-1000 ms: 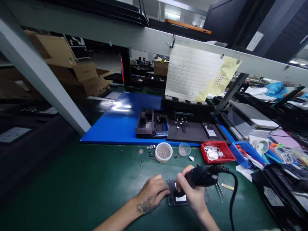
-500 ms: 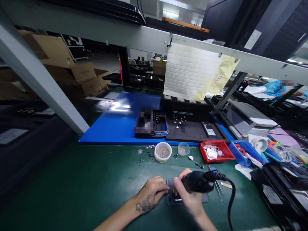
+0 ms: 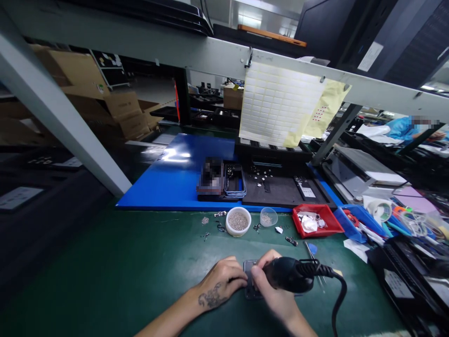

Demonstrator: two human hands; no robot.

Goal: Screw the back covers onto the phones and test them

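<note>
Green bench: 1 white tub seen, 1 red bin R of it. 1 phone frame laid nearside of tub, touched by L hand, fingers bent, hold unclear; 1 corded tool gripped in R hand, fingers wrapped.

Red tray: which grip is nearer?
Right. The right grip, on the corded tool, is in front and left of the red tray; the left grip is farther left, at the edge of the phone.
</note>
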